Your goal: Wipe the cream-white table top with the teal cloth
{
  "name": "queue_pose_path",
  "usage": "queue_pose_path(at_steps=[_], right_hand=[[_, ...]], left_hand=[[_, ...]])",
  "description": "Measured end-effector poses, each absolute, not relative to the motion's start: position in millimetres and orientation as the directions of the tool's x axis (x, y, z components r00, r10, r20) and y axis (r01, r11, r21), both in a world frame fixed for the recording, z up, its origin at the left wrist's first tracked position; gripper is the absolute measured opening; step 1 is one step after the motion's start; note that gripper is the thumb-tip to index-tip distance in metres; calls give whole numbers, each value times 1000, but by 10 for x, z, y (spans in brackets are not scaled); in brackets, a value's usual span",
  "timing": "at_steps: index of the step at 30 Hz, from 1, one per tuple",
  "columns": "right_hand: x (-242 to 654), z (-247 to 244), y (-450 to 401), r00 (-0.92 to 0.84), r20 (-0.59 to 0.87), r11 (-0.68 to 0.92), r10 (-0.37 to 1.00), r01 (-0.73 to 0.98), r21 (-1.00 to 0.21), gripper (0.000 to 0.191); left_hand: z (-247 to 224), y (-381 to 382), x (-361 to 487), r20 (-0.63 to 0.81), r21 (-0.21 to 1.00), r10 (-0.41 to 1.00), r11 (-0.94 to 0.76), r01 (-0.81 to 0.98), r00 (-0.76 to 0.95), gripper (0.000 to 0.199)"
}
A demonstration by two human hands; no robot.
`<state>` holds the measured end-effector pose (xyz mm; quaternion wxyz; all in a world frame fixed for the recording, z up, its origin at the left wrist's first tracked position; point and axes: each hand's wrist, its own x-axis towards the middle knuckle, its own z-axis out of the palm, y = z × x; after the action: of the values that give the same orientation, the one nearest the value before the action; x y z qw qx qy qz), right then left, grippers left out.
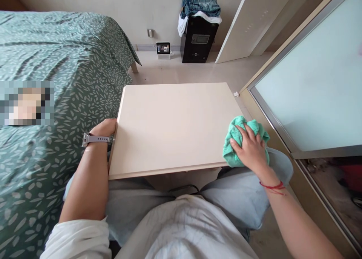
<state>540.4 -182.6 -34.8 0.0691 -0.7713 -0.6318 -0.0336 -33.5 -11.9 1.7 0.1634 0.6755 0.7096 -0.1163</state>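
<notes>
A flat cream board (175, 127) spans the space over my knees, its near edge toward my lap. At its left side, my left hand (105, 127) holds the edge, with the fingers hidden behind and below it. My right hand (250, 147) presses a bunched green cloth (234, 153) against the board's near right corner. The fingers curve over the cloth, and part of it hangs past the board's right edge. What supports the board underneath is mostly hidden.
To the left is a bed with a green leaf-patterned cover (93, 77). A black safe (198, 40) topped with folded jeans (200, 6) stands by the wall, beside a small screen device (163, 50). A door (249, 25) and a frosted sliding panel (313, 74) are at right.
</notes>
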Motion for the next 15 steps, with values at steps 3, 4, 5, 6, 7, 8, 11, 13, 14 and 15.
queue_pose_path(at_steps=[3,4,5,6,7,8,11,13,14,15], right_hand=[[5567,-340,-1398,281,116,-272,953,959,-84,71],[5587,-335,-1227,307,111,-298,945,951,-87,70],[5593,-328,-1052,328,105,-320,939,944,-88,70],[5587,-320,-878,340,99,-333,935,939,-87,69],[5573,-312,-709,347,92,-339,934,937,-86,69],[5554,-301,-547,348,87,-341,934,936,-86,69],[5494,-262,-111,328,79,-320,941,942,-97,69],[5453,-231,145,311,75,-301,947,946,-122,70],[5425,-215,263,305,72,-294,949,946,-137,70],[5386,-200,375,307,67,-294,949,944,-150,70]], left_hand=[[88,-143,-296,-453,23,890,70,997,-52,55],[99,-147,-293,-450,30,892,69,997,-48,55],[103,-148,-294,-445,39,894,72,997,-47,54],[98,-146,-300,-443,48,895,79,996,-49,53],[87,-140,-309,-445,55,894,89,995,-55,51],[70,-130,-320,-450,57,891,100,993,-64,49],[11,-90,-359,-443,63,894,114,992,-74,44],[-19,-71,-379,-436,66,897,116,991,-75,42],[-27,-68,-384,-440,64,894,124,990,-84,43],[-30,-69,-387,-448,58,889,136,989,-96,44]])
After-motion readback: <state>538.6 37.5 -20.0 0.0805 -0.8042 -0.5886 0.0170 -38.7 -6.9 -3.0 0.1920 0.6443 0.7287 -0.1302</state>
